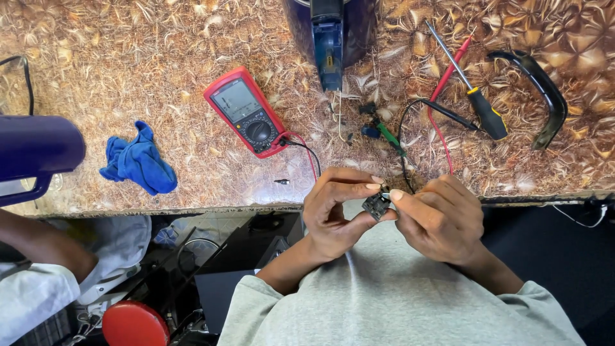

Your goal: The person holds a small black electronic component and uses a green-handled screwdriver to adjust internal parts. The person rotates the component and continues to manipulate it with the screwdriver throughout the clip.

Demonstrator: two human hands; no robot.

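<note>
- You have the small black component [377,205] pinched between both hands, held in the air just off the near edge of the bench [192,38], over your grey-sleeved lap; it looks like a little switch or thermostat block with metal tabs, though its detail is too small to be sure.
- Your left hand [336,208] is curled around it from the left, thumb below and fingertips closed over its top; your right hand [442,218] is closed on its right side, forefinger pressing at the upper corner.
- By my reading, the part is already out of its housing and in hand for checking or fiddling; nothing shows it refitted, so reassembly seems to remain.
- Just beyond your hands, a black lead [410,122] and a red lead [442,96] lie loose on the bench; neither touches the component, so a meter reading does not appear to be under way.
- The red multimeter [248,112] lies to the far left of your hands, face up, wires trailing from its near end.
- A screwdriver with a black and yellow handle [477,99] lies far right, set down; beside it a curved black handle piece [541,90] lies detached.
- The dark blue appliance [330,32] stands at the far edge, with small loose bits [371,122] near it.
- A blue cloth [138,160] sits well to the left.
</note>
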